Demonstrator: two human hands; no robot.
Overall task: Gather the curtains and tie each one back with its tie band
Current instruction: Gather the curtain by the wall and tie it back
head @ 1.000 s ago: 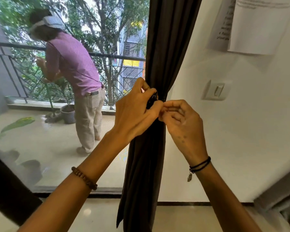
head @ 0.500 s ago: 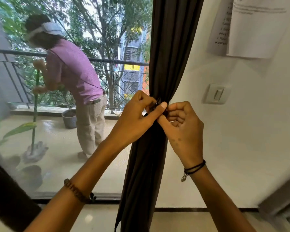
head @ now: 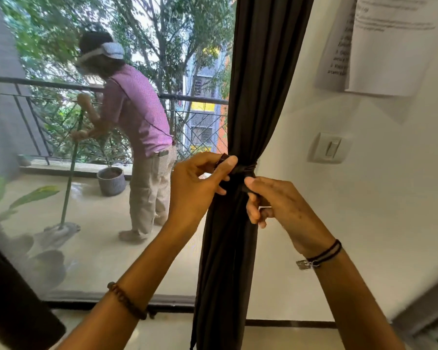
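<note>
Left hand (head: 195, 188) and right hand (head: 281, 205) pulled apart, each pinching a tie band (head: 247, 169) end, and the knot likely tightened round the curtain (head: 263, 84).

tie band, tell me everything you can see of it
The tie band is a narrow dark strip, fabric by its look, the same brown as the curtain. It is wrapped tight around the gathered curtain. The left hand pinches one end, the right hand the other, just below the wrap.
</note>
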